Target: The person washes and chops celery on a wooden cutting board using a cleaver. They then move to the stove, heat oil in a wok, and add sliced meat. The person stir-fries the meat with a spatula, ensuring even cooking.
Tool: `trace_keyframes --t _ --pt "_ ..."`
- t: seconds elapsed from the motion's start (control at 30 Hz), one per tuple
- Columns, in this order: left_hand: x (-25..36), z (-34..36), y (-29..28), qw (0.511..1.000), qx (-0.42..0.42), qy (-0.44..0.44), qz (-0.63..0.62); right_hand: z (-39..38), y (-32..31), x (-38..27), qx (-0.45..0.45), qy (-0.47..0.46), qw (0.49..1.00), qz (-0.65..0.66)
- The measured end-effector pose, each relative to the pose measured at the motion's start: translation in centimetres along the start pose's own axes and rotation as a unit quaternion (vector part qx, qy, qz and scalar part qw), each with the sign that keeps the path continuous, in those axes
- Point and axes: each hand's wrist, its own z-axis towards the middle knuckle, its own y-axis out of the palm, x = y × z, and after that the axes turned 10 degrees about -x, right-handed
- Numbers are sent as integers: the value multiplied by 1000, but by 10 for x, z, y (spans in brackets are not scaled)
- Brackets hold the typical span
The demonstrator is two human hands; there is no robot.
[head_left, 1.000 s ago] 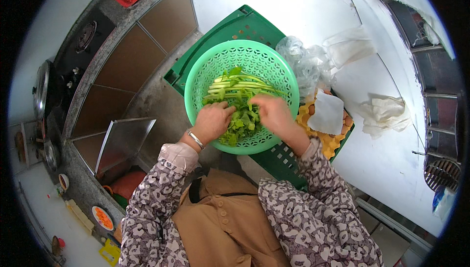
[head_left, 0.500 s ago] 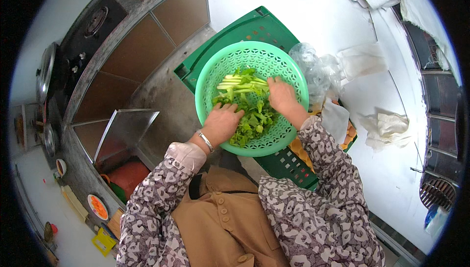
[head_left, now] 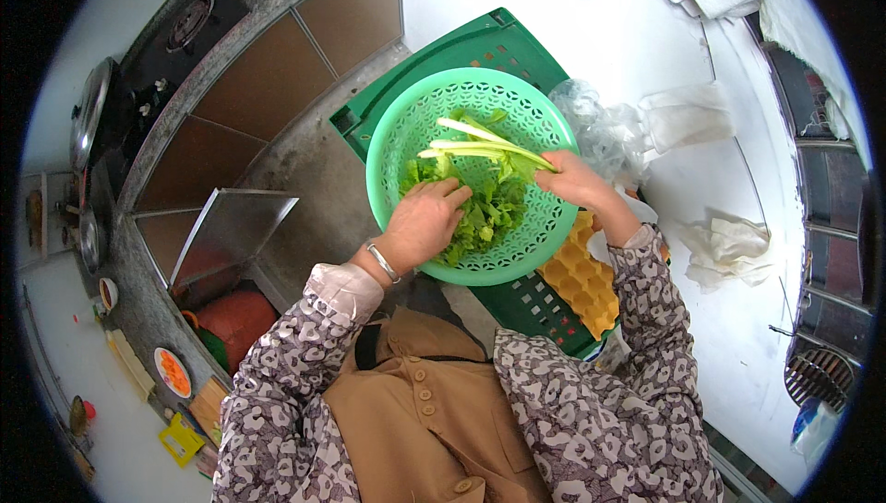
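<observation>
A light green plastic colander point(head_left: 389, 148) with a pierced wall holds leafy celery point(head_left: 496, 215). My right hand point(head_left: 577, 180), at the colander's right rim, is closed round the ends of a few pale celery stalks point(head_left: 480, 145), which slant up to the left over the leaves. Inside the colander, my left hand point(head_left: 420, 224) lies on the leafy part at the lower left. Its fingers are bent over the leaves, and the tips are partly hidden in them. A silver bangle point(head_left: 382, 263) circles my left wrist.
Under the colander is a dark green plastic crate point(head_left: 369, 115). A yellow egg tray point(head_left: 581, 272) and clear plastic bags point(head_left: 600, 129) lie to the right. At left, a metal-framed cabinet door point(head_left: 235, 226) stands ajar below a counter with a plate of orange pieces point(head_left: 173, 372).
My right hand has moved right and slightly down to the rim, drawing celery stalks up at a slant. My left hand stays on the leaves, its fingers shifted slightly right.
</observation>
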Motion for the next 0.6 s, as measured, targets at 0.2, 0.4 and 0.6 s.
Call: trace_keyframes --t 0.2,0.4,0.6 --pt "-3 -8 4 999 25 -46 -7 -34 -8 -18 -82 50 953 287" --pt "-4 13 -2 926 60 -127 -350 -45 0 -26 -162 26 901 402" --pt "6 45 -36 777 78 -191 -595 -46 6 -34 -194 -2 901 388"
